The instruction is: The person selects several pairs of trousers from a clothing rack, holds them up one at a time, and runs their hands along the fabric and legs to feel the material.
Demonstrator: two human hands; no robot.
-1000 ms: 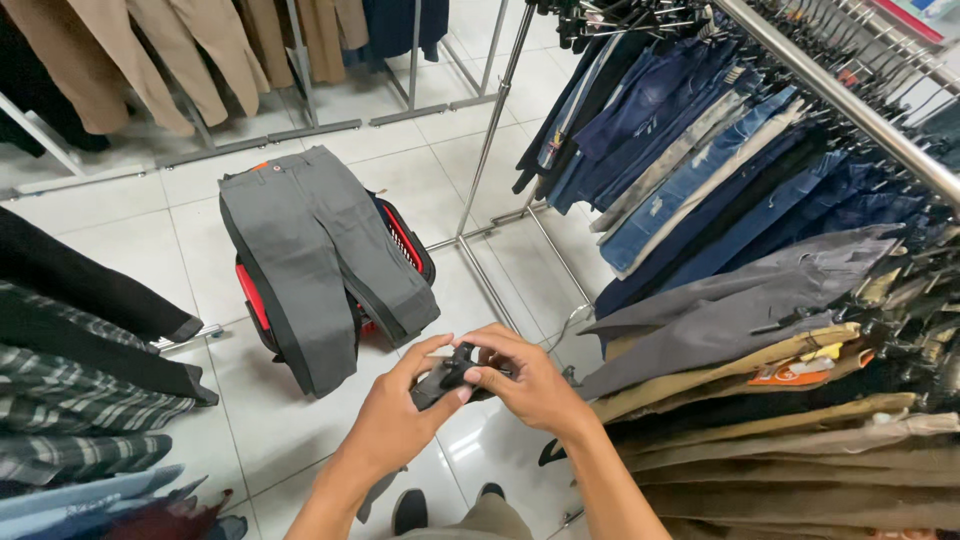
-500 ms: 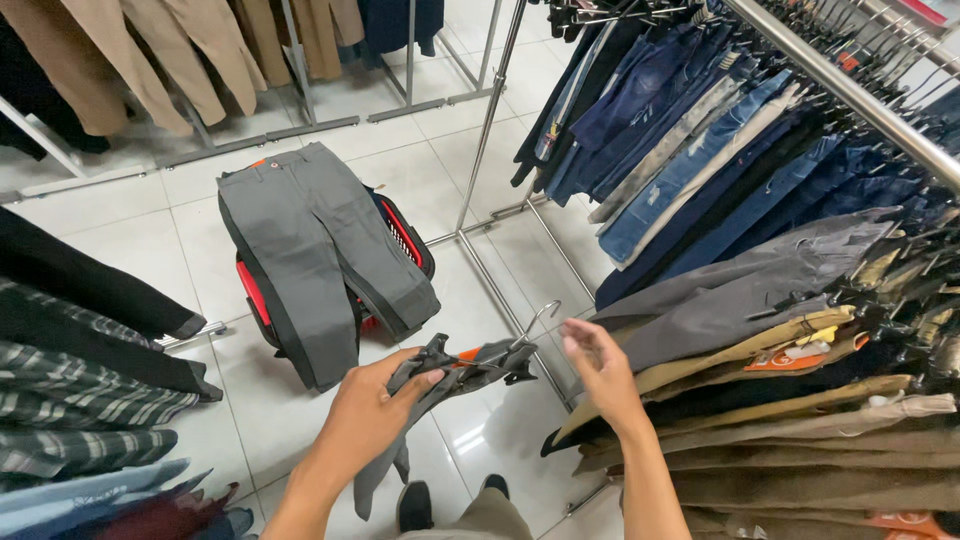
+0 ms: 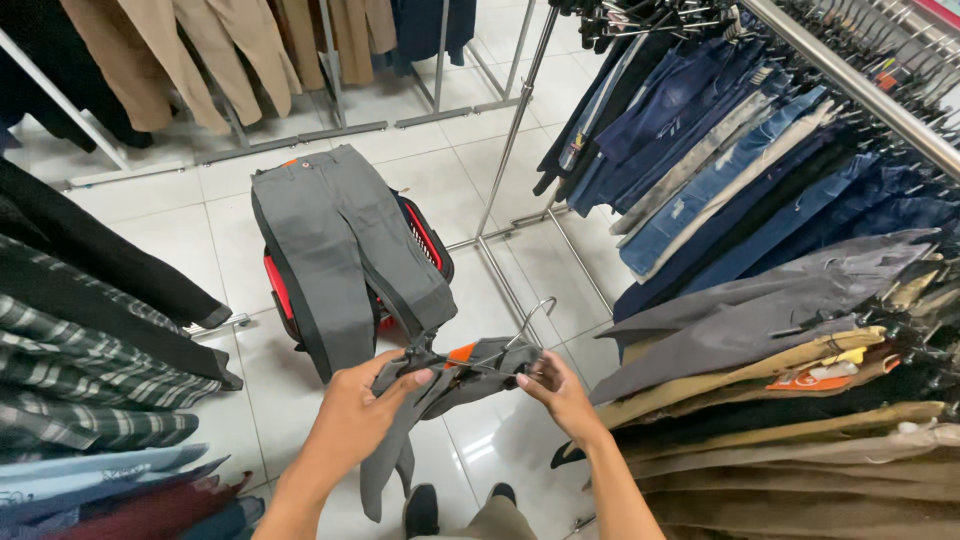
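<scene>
Two bare hands hold a pair of grey trousers [image 3: 440, 385] on a metal hanger [image 3: 520, 335] above a white tiled floor [image 3: 180, 230], between clothing racks. The left hand [image 3: 365, 410] has its fingers [image 3: 415, 380] closed around one end of the folded waistband, beside a small orange tag, while the right hand [image 3: 560, 395] pinches the other end, fingers curled on the cloth just under the hanger's wire hook. One trouser leg hangs down from the left hand toward the person's dark shoes [image 3: 420, 505] (only the toes show at the bottom edge).

Beyond the hands, a red and black shopping basket [image 3: 425, 235] sits on the floor with a second pair of grey trousers [image 3: 340, 250] draped flat across its top, hiding most of it. A steel rail [image 3: 860, 90] runs along the right side, packed with blue jeans [image 3: 700, 170] higher up and grey and tan trousers [image 3: 780, 310] nearer the person. Plaid and black garments [image 3: 90, 350] hang at the left edge, and tan trousers [image 3: 200, 50] line a rack along the far edge of the floor.
</scene>
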